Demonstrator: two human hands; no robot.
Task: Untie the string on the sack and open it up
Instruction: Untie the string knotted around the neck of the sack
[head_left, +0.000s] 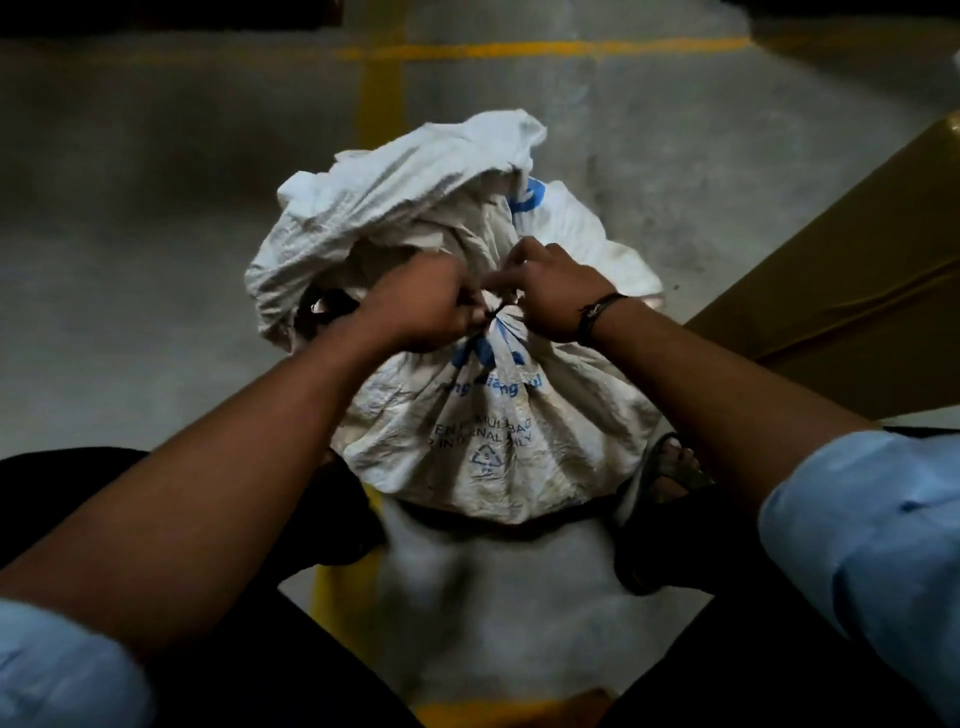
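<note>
Rolled blue sleeves (62, 670) framed both forearms over a white woven sack (488, 426) standing on the concrete floor (156, 260). At its gathered neck the left hand (421, 312) pinched the dark string (496, 310), and the right hand (545, 296), wearing a black wristband (597, 317), gripped it too.

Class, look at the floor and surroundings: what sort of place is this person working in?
Probably a warehouse or parking basement: bare concrete floor with painted yellow lines, and a cardboard box beside the sack.
</note>
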